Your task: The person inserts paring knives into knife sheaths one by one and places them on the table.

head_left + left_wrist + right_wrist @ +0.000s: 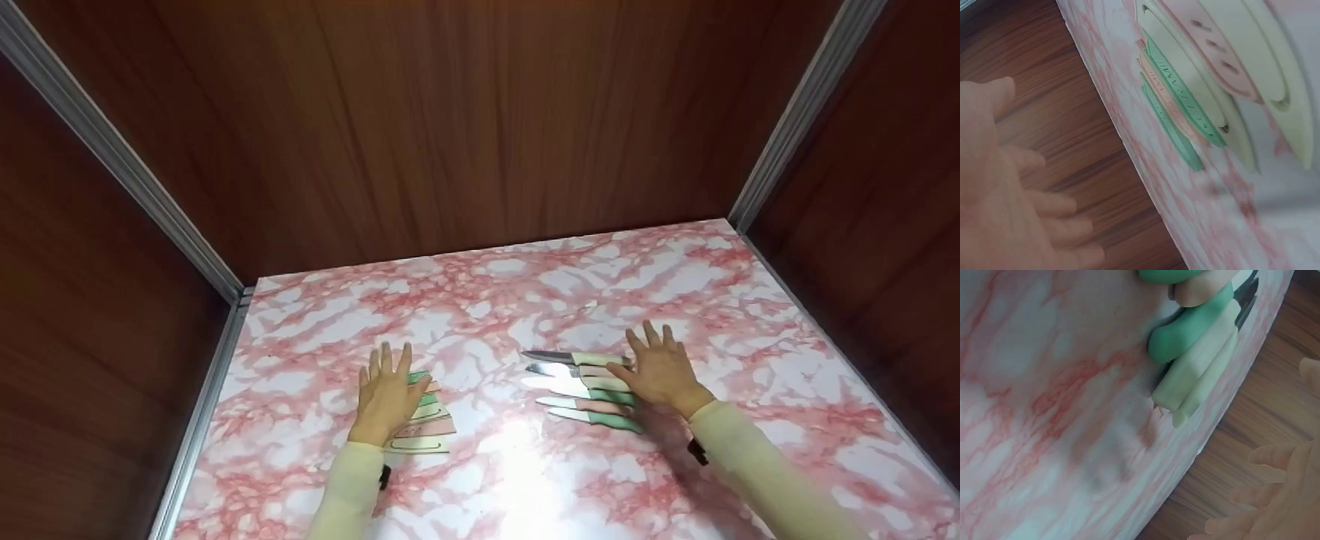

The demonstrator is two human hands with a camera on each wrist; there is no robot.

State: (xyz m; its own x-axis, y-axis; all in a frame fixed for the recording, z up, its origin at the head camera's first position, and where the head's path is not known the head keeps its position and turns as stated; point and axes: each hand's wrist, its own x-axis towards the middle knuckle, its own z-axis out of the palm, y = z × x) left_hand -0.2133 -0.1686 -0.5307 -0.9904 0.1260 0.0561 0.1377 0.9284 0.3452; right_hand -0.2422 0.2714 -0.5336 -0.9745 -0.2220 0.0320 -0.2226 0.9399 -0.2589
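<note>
A: Where are the hands?

B: Both lie over the pink marble table, palms down. The left hand has its fingers straight and spread, and it covers the left edge of the sheaths. In the left wrist view the fingers stand apart and curl round nothing.

A: And the right one?

B: The right hand is spread too, over the handles of the knives. The thumb reaches left across the handles. Whether the palm presses on them or hangs just above, I cannot tell. In the right wrist view its fingers are loose and apart.

A: How do the knives lie?

B: Five in a row, side by side, blades pointing left, handles to the right. The handles are cream, pink and green. They sit right of the table's middle, near the front.

A: The sheaths?

B: A fanned stack, the widest nearest and the narrowest farthest, in the same cream, pink and green. They lie left of the knives, well apart from them.

A: What is around?

B: Brown wood walls on three sides.
</note>
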